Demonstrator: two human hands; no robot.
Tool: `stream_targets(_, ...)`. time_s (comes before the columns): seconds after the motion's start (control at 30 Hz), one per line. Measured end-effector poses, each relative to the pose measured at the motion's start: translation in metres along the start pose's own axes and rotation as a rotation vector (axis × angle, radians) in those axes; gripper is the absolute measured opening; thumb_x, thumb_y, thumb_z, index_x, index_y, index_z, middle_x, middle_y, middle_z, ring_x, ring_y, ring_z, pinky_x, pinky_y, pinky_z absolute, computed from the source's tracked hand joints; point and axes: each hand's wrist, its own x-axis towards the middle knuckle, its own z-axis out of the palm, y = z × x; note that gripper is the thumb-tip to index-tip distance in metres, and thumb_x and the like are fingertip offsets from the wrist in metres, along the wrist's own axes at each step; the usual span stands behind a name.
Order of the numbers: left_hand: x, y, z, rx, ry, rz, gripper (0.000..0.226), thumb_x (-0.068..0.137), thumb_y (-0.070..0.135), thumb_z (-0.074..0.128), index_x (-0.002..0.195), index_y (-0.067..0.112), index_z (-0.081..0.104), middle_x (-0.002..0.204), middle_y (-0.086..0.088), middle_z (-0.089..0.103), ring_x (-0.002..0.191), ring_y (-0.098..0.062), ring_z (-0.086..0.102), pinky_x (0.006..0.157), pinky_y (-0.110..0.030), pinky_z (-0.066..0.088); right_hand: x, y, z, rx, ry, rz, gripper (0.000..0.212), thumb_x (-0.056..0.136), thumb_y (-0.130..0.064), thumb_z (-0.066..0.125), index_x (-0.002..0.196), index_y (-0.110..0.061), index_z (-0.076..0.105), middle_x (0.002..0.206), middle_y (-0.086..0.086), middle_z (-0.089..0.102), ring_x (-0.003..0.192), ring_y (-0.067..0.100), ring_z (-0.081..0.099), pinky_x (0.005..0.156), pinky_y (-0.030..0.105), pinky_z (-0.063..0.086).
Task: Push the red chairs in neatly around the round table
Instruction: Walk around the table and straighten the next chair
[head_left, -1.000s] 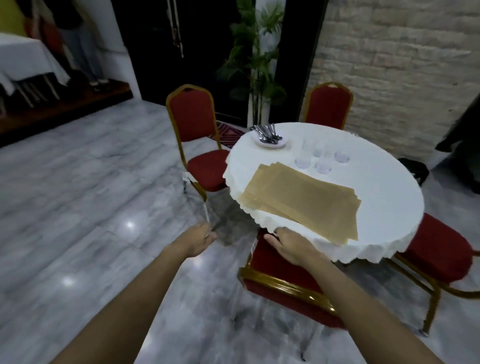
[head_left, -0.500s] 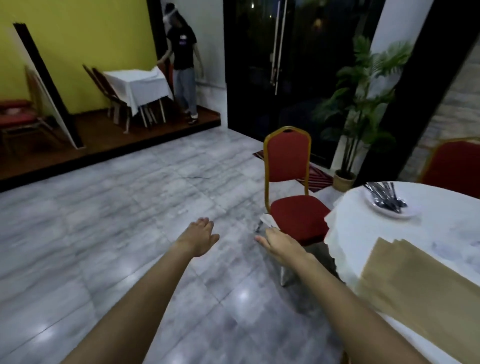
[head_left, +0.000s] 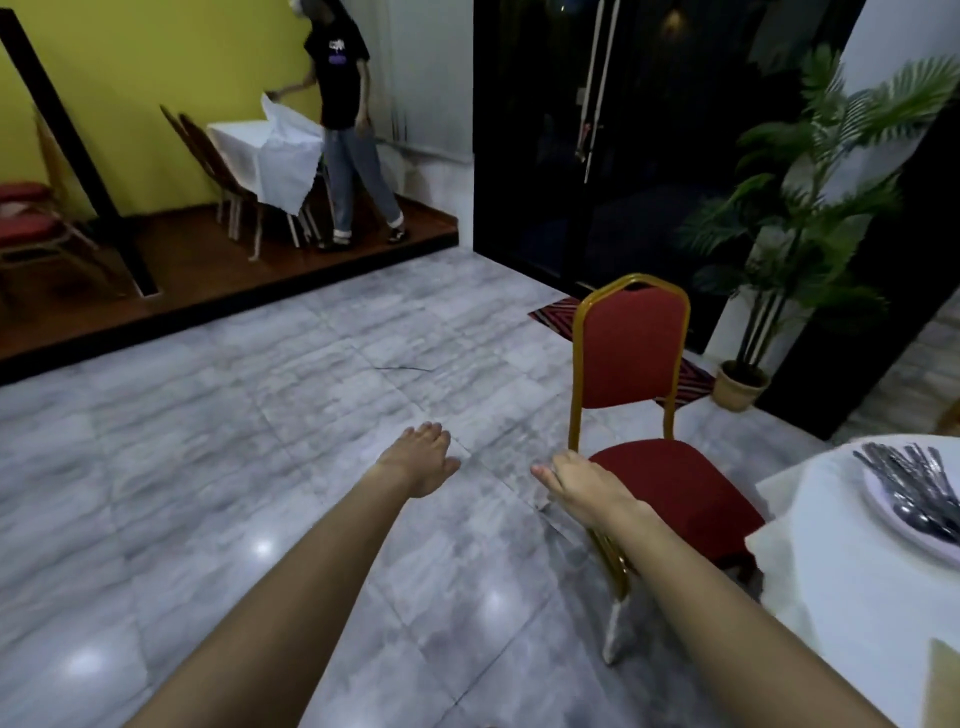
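A red chair (head_left: 654, 467) with a gold frame stands at the right of centre, its seat facing the round table (head_left: 852, 561), which has a white cloth and shows only at the right edge. My right hand (head_left: 582, 486) hovers flat, fingers apart, over the seat's near-left corner; I cannot tell if it touches. My left hand (head_left: 421, 457) is stretched out over the bare floor, left of the chair, fingers apart and holding nothing.
A plate of cutlery (head_left: 914, 499) sits on the table. A potted palm (head_left: 795, 234) and a dark glass door stand behind the chair. On a raised wooden platform at the back left a person (head_left: 345, 119) handles a white cloth at another table, with more chairs (head_left: 26, 228).
The view has swung left from the table and its near chair to the left chair. Both hands have left the near chair and moved towards this one, the right hand now at its seat.
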Motion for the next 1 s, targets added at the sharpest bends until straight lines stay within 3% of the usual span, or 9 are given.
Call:
stream_targets(0.17, 0.116, -0.029, -0.050, 0.059, -0.006, 0.018, 0.058, 0.104, 0.036, 0.026, 0.150, 0.001, 0.021, 0.161, -0.018, 0.016, 0.150, -0.029, 0.014, 0.123, -0.040, 0.014, 0.129, 0.013, -0.045, -0.020, -0.027, 0.001, 0.053, 0.100, -0.050, 0.026, 0.120, -0.007, 0.048, 0.127, 0.017, 0.053, 0.117, 0.033, 0.051, 0.092, 0.043, 0.042)
stream_targets(0.37, 0.250, -0.079, -0.093, 0.087, -0.022, 0.024, 0.061, 0.104, 0.038, 0.025, 0.153, 0.003, 0.013, 0.164, -0.015, 0.007, 0.153, -0.026, 0.004, 0.125, -0.040, 0.008, 0.276, 0.012, -0.090, -0.027, -0.052, -0.003, 0.056, 0.100, -0.050, 0.025, 0.126, -0.006, 0.045, 0.132, 0.017, 0.050, 0.122, 0.033, 0.049, 0.096, 0.043, 0.041)
stream_targets(0.47, 0.281, -0.094, -0.105, 0.077, -0.042, 0.018, 0.062, 0.104, 0.039, 0.026, 0.153, 0.003, 0.012, 0.164, -0.015, 0.007, 0.153, -0.026, 0.004, 0.125, -0.039, 0.007, 0.309, 0.007, -0.099, -0.019, -0.058, -0.018, 0.056, 0.100, -0.050, 0.025, 0.127, -0.005, 0.045, 0.132, 0.017, 0.050, 0.121, 0.033, 0.049, 0.097, 0.043, 0.041)
stream_targets(0.7, 0.472, -0.163, -0.158, 0.111, -0.004, 0.067, 0.063, 0.104, 0.039, 0.028, 0.153, 0.003, 0.013, 0.163, -0.015, 0.009, 0.152, -0.026, 0.006, 0.125, -0.038, 0.007, 0.501, 0.022, -0.136, -0.032, -0.068, 0.053, 0.062, 0.100, -0.051, 0.024, 0.137, -0.004, 0.038, 0.142, 0.017, 0.044, 0.129, 0.033, 0.043, 0.104, 0.045, 0.039)
stream_targets(1.0, 0.672, -0.209, -0.231, 0.171, -0.016, 0.158, 0.060, 0.105, 0.036, 0.023, 0.153, 0.002, 0.011, 0.163, -0.017, 0.007, 0.152, -0.028, 0.007, 0.125, -0.040, 0.008, 0.680, 0.053, -0.211, -0.018, 0.010, 0.171, 0.054, 0.101, -0.048, 0.024, 0.124, -0.005, 0.046, 0.131, 0.017, 0.049, 0.118, 0.034, 0.050, 0.096, 0.043, 0.041)
